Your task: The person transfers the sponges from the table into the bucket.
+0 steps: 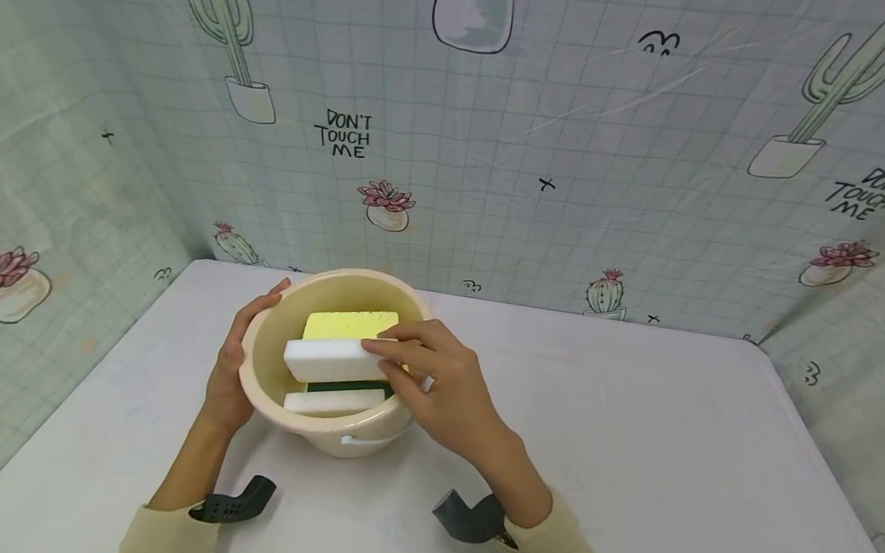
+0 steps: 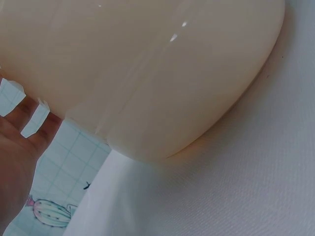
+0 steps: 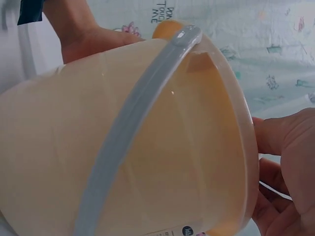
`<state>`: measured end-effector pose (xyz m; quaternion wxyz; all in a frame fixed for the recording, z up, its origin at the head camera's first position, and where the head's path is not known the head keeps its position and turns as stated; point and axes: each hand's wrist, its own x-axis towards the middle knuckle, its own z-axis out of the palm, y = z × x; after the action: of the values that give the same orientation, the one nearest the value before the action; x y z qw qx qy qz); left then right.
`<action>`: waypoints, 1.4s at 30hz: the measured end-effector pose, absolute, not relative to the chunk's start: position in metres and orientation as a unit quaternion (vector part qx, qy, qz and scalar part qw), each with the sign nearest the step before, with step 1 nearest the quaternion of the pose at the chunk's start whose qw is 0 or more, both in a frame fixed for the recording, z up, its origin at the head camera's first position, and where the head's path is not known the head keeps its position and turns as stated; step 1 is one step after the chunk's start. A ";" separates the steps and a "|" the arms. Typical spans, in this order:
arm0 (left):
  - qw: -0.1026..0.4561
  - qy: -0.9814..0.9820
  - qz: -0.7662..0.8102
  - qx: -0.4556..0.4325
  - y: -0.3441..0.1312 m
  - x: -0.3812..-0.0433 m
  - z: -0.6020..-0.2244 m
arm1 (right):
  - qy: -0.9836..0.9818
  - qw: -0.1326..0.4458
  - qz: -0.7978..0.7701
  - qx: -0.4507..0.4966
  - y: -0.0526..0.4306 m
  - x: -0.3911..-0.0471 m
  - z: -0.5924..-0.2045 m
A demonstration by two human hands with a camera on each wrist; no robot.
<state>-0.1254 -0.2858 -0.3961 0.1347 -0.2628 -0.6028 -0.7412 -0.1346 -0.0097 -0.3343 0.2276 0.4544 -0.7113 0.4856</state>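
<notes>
A cream bucket (image 1: 257, 384) stands on the table, its mouth facing up. My left hand (image 1: 231, 366) rests against the bucket's left outer side, and its extended fingers touch the wall in the left wrist view. With my right hand (image 1: 440, 381) I pinch the right end of a white sponge block (image 1: 333, 360) over the bucket's mouth. Inside the bucket are a yellow sponge (image 1: 350, 325) behind it, a dark green scouring layer (image 1: 342, 386) below it and another white block (image 1: 334, 402) at the front. The right wrist view does not show the held block.
A pale handle (image 3: 130, 123) hangs down the bucket's outside. Behind the white table (image 1: 629, 437) rises a cactus-printed cloth (image 1: 494, 146), which also runs along both sides. A dark wrist mount (image 1: 239, 500) sits on my left wrist, another (image 1: 467, 516) on my right.
</notes>
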 end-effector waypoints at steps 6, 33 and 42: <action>0.136 -0.595 -0.748 -0.260 -0.288 -0.122 -0.395 | -0.720 0.245 0.454 0.465 -0.018 -0.133 -0.335; 0.133 -0.602 -0.744 -0.259 -0.288 -0.123 -0.395 | -0.733 0.213 0.457 0.456 -0.019 -0.133 -0.325; 0.124 -0.599 -0.748 -0.257 -0.287 -0.124 -0.396 | -0.747 0.176 0.433 0.473 -0.022 -0.132 -0.322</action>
<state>-0.1244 -0.2868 -0.3962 0.1242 -0.2571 -0.5986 -0.7485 -0.1323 -0.0225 -0.3221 0.1757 0.4731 -0.7467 0.4334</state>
